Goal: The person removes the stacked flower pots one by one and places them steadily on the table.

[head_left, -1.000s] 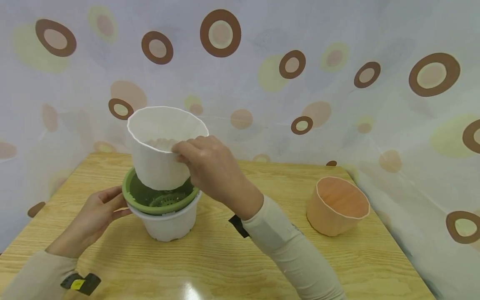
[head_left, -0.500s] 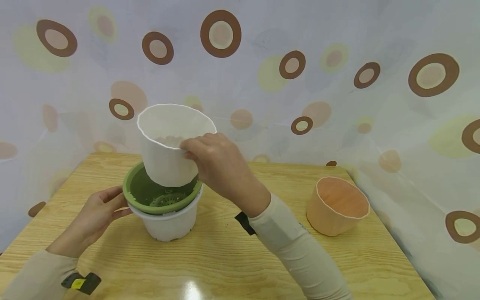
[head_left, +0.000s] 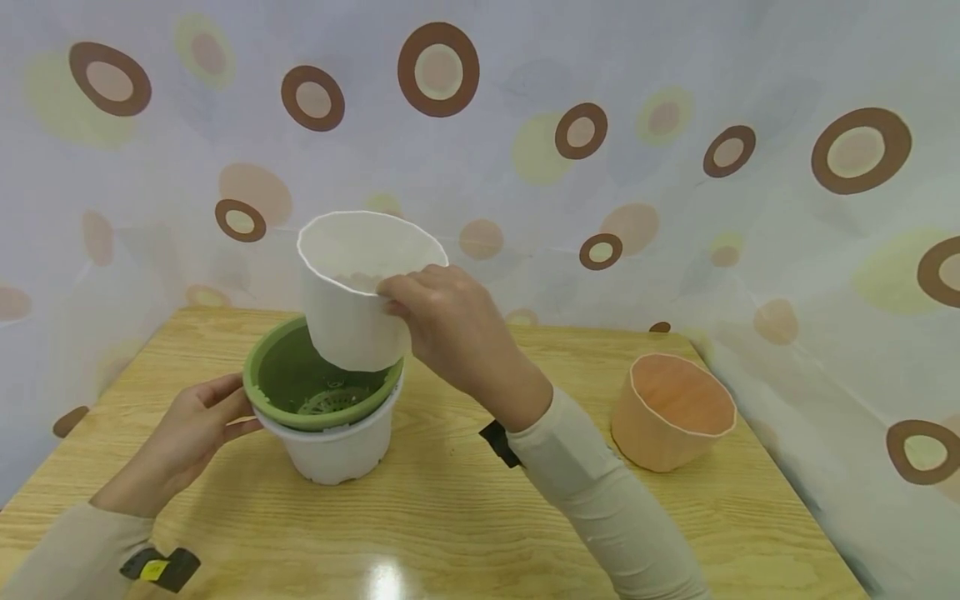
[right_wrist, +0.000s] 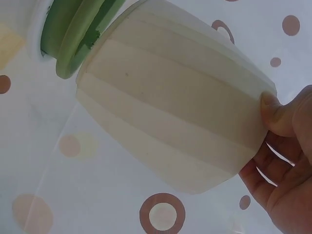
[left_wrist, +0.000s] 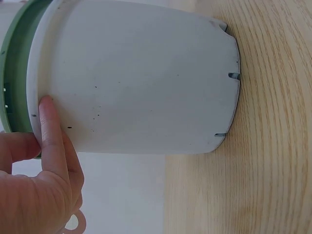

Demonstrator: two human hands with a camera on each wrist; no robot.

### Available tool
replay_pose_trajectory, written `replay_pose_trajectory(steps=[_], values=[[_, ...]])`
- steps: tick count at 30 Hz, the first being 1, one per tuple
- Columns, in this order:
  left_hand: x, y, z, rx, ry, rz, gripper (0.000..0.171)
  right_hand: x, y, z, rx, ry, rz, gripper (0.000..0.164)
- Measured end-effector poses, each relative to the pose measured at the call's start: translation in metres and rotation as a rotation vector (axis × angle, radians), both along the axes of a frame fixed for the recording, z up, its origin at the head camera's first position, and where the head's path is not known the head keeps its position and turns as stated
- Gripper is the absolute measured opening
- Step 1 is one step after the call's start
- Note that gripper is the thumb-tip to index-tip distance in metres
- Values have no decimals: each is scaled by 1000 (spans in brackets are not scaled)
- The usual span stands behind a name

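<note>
My right hand [head_left: 453, 312] pinches the near right rim of a white faceted flowerpot [head_left: 356, 329]. The thumb lies on its outer wall in the right wrist view. This pot hangs tilted, its base overlapping a green flowerpot [head_left: 288, 367] in the head view. The green pot, with a slotted bottom, sits nested inside a round white flowerpot [head_left: 337, 454] standing upright on the table. My left hand [head_left: 191, 429] holds the nested pots at their left edge. In the left wrist view one finger presses just under the rim of the round white pot [left_wrist: 141, 78].
An orange faceted flowerpot [head_left: 671, 417] stands at the right of the wooden table [head_left: 480, 517]. Behind the table hangs a pale sheet [head_left: 517, 50] with brown-ringed dots. Black straps circle both sleeves.
My right hand has moved to the right with the white faceted pot, uncovering more of the green pot's inside. The left hand and the nested pots have stayed in place.
</note>
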State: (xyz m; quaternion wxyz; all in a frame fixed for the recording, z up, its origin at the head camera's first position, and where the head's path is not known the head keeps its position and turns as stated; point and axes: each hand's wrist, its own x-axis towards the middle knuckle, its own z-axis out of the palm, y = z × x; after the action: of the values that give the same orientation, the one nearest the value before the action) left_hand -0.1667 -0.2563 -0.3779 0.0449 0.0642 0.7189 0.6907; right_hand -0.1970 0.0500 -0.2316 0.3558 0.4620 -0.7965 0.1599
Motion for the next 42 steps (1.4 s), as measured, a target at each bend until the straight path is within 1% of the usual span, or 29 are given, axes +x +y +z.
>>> replay_pose_trajectory(steps=[7, 14, 24, 29, 37, 42], values=[[0, 0, -3, 34, 32, -14, 56, -1, 5, -2, -1, -16, -27, 9], [1, -1, -4, 44, 31, -11, 55, -3, 10, -3, -8, -11, -29, 10], [1, -1, -4, 43, 32, -14, 58, 0, 17, -2, -10, -17, -50, 11], [0, -1, -4, 44, 32, -13, 58, -1, 21, -2, -25, -11, -53, 11], [0, -1, -4, 47, 25, -12, 61, -4, 30, -5, -15, -16, -86, 11], [0, -1, -4, 53, 41, -24, 58, -6, 36, -6, -12, 0, -100, 10]])
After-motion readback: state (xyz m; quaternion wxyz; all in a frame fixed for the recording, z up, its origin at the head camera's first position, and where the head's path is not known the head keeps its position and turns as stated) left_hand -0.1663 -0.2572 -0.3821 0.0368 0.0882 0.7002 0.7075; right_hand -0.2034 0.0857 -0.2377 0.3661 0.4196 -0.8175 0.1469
